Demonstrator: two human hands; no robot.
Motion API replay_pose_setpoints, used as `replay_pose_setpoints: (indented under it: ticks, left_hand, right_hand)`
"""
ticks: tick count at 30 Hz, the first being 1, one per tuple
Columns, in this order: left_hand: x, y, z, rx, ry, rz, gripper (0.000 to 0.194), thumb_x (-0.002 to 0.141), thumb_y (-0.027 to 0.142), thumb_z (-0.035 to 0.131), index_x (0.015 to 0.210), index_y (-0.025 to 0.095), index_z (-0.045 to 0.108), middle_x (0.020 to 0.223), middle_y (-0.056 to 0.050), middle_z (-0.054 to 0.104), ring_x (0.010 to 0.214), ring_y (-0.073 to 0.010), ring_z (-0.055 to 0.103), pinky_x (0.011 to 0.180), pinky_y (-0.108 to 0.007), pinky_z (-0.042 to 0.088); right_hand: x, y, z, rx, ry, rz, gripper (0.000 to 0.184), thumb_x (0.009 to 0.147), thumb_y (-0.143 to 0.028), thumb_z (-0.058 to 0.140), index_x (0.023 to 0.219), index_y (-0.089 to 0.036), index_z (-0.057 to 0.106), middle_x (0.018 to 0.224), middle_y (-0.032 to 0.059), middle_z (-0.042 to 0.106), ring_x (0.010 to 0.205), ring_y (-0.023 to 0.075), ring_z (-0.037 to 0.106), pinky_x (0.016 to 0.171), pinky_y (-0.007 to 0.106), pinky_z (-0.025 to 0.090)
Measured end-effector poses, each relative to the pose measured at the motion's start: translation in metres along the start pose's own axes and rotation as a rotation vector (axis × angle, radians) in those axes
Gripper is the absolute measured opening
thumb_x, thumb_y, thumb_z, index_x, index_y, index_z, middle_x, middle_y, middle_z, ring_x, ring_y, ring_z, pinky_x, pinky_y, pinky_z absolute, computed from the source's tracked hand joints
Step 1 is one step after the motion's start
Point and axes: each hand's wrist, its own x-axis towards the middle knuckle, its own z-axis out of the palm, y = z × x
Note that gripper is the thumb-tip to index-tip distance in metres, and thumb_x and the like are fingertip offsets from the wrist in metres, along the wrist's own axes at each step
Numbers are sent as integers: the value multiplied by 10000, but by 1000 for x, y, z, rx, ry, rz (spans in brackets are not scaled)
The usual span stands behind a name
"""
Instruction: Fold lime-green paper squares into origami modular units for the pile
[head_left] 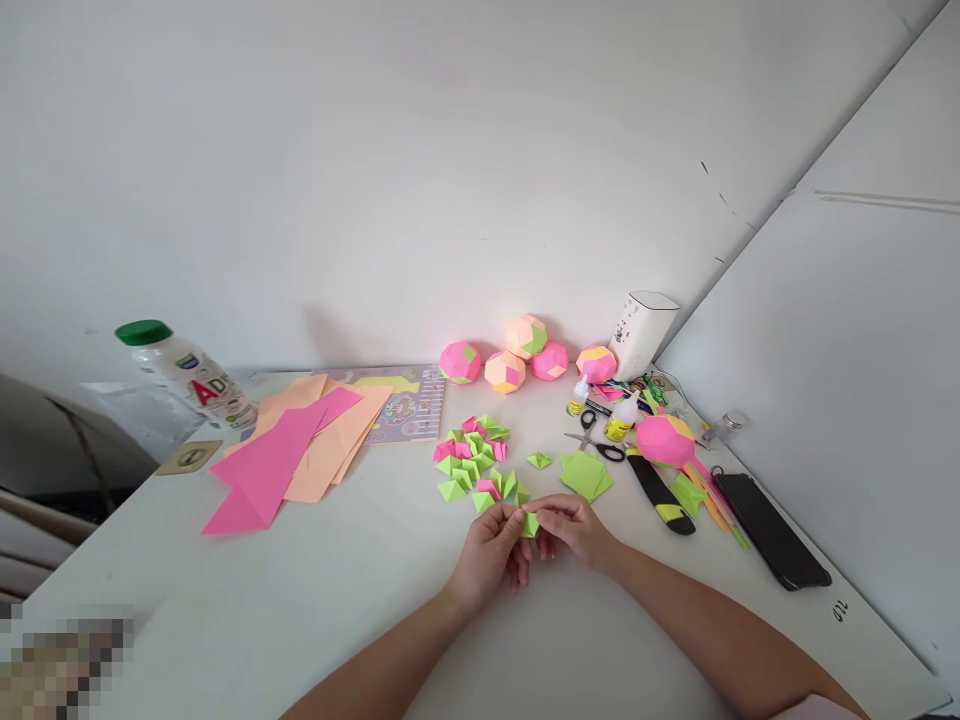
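Note:
Between the fingertips of both hands is a small green paper piece (pixel 530 525), partly covered by the fingers. My left hand (pixel 489 552) pinches its left side, and my right hand (pixel 576 527) grips it from the right. Just beyond the hands lies a heap of folded green and pink paper units (pixel 469 462). A single folded green unit (pixel 539 461) rests apart from the heap. To its right is a loose stack of flat green paper squares (pixel 586 476).
Faceted paper balls (pixel 505 372) stand along the wall. Scissors (pixel 591 440), glue bottles (pixel 622 416), a black-and-yellow cutter (pixel 661 492) and a black phone (pixel 771 530) lie right. Left are pink and orange sheets (pixel 300 450), a notebook (pixel 420 410) and a green-capped bottle (pixel 191 375).

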Motion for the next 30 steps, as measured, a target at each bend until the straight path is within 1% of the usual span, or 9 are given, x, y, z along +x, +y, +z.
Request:
replay_pose_setpoints:
  ticks: [4,7,9,14,19,21,25,27,30]
  left_hand:
    - [0,-1,1,16,19,-8,363,774,521,521,710,183,405,505,43,565,301,-88,491,258,-169,337]
    - [-1,0,2,34,10,-9,367,765,526,532,716,186,402,502,42,568,300,-93,495,253,-167,332]
    - [-2,0,3,66,3,-17,372,748,522,559,712,192,393,494,45,569,293,-93,489,248,-162,321]
    - [-3,-2,3,121,-10,-11,371,758,524,544,704,203,366,478,54,567,266,-84,460,242,-153,293]
    - [-5,-4,5,134,32,14,354,779,521,516,725,204,368,478,63,549,266,-76,440,245,-151,267]
    - [-7,-4,6,138,36,40,344,781,512,520,742,202,376,525,50,571,286,-70,444,266,-156,281]
    - [-8,-3,8,123,9,105,323,775,485,543,807,196,401,688,7,625,349,-61,469,324,-176,346]
    - [-8,-3,8,111,17,108,313,775,477,542,823,196,415,691,11,613,377,-70,486,335,-182,363]
    - [-7,-2,8,112,31,89,299,785,474,525,785,193,423,649,15,604,399,-84,508,346,-189,377]
  right_hand:
    - [2,0,0,17,8,4,258,781,-355,614,880,-120,649,506,-19,584,427,109,562,386,201,408]
    - [2,-1,1,6,7,21,192,749,-306,651,819,-129,624,525,-27,583,433,102,560,399,197,418]
    - [1,-2,2,-12,-10,37,173,757,-297,638,798,-131,613,541,-24,585,441,94,555,416,196,423]
    - [0,-4,2,-43,-61,42,183,777,-292,614,872,-138,586,577,-28,586,458,88,556,434,195,424]
    - [1,-2,1,-17,-55,55,196,769,-317,629,793,-149,530,493,-57,540,409,87,536,374,173,377]
    - [3,-2,1,2,-50,47,211,766,-326,636,782,-151,518,489,-58,539,398,85,525,370,174,370]
    - [4,-7,3,38,1,32,242,768,-361,630,759,-160,496,513,-57,542,404,82,517,385,185,380]
    - [3,-9,3,43,16,34,253,770,-372,625,752,-165,479,514,-56,540,404,84,516,387,189,380]
    - [2,-9,4,29,7,35,264,748,-358,650,747,-173,463,519,-58,537,417,87,514,398,193,386]
